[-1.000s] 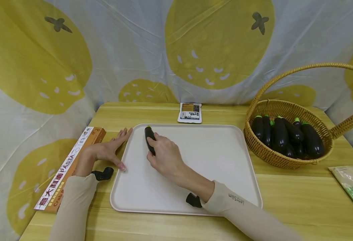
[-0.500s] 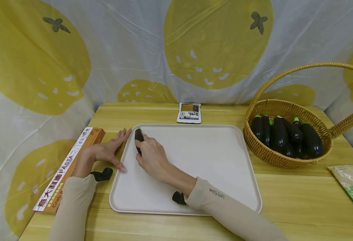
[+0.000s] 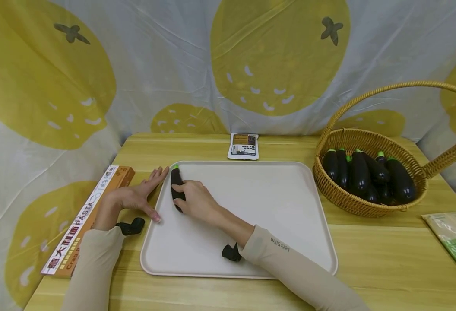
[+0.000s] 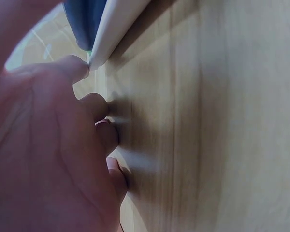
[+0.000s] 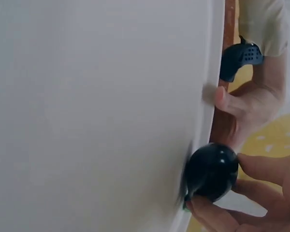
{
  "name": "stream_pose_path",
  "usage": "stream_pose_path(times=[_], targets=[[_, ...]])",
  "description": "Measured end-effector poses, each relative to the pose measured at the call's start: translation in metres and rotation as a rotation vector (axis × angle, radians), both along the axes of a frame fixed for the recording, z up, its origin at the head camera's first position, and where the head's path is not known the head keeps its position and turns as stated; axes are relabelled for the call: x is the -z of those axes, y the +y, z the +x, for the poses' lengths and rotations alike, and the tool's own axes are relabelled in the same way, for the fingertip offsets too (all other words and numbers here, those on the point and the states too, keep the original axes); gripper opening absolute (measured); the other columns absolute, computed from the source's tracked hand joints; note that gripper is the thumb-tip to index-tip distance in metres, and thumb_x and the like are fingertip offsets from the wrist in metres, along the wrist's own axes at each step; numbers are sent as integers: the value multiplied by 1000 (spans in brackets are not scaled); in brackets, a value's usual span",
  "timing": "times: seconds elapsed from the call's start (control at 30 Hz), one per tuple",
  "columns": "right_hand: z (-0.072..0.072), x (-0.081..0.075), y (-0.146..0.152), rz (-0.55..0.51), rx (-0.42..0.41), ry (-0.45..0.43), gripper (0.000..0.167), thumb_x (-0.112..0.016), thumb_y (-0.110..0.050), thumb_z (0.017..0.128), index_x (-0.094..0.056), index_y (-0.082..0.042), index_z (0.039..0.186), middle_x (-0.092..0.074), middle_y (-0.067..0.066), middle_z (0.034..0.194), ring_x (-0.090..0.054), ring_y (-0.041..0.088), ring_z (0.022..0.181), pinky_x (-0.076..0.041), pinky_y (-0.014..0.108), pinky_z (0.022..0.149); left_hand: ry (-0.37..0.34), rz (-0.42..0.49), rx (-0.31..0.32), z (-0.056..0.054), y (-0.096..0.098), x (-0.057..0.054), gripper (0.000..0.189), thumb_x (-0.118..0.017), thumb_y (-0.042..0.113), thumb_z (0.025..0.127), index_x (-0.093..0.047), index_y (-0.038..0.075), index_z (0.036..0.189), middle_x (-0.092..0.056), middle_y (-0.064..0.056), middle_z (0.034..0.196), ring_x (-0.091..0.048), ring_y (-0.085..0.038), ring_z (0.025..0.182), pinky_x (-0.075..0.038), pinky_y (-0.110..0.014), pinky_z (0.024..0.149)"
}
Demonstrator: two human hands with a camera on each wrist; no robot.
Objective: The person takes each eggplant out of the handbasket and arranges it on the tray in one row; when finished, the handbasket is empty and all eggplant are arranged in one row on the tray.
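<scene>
My right hand (image 3: 198, 199) pinches a dark eggplant (image 3: 176, 177) with a green stem end, low over the left back corner of the white tray (image 3: 251, 224). In the right wrist view, thumb and fingers stand on either side of the round end of the eggplant (image 5: 211, 171). Along the tray's left edge, my left hand (image 3: 138, 196) is spread, its thumb touching the rim. The left wrist view shows its fingertips (image 4: 106, 137) on the wooden table beside the tray rim (image 4: 113, 34).
A wicker basket (image 3: 352, 205) with a tall handle holds several eggplants (image 3: 360, 175) at the right. A pasta box (image 3: 84, 224) lies left of the tray. Behind the tray is a small packet (image 3: 243, 147); a green-and-clear bag (image 3: 455, 237) lies far right.
My right hand has carried the eggplant left to the tray's left back corner, and its fingers have shifted toward the eggplant's near end. The left hand has stayed at the rim.
</scene>
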State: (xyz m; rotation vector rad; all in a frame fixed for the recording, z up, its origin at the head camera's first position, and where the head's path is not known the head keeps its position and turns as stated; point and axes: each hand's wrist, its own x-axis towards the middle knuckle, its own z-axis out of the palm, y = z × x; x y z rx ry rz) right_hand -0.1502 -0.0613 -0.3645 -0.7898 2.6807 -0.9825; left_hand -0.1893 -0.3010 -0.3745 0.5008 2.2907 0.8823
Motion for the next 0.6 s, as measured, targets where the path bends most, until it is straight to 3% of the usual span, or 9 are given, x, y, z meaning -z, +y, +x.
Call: stream_pose_path(times=[0.17, 0.4, 0.6], targets=[[-6, 1, 0, -34, -33, -110, 49, -66, -18, 102, -56, -8, 149, -53, 15, 156, -50, 24, 145, -46, 36, 115, -4, 2, -2, 1, 0, 0, 150, -98, 26, 68, 15, 16, 166, 32, -25, 166, 32, -50, 151, 15, -79, 116], [-12, 7, -5, -113, -73, -186, 56, -69, -19, 100, -51, -8, 152, -49, 14, 159, -50, 23, 143, -47, 32, 112, -8, 0, -2, 1, 0, -1, 150, -98, 26, 68, 14, 16, 166, 32, -25, 166, 32, -51, 151, 14, -80, 115], [-13, 9, -9, -162, -59, -208, 60, -71, -21, 99, -50, -8, 153, -49, 13, 159, -45, 22, 148, -44, 34, 118, -7, -3, 3, 1, 1, -2, 150, -98, 26, 67, 14, 16, 166, 33, -26, 165, 31, -55, 150, 13, -82, 113]])
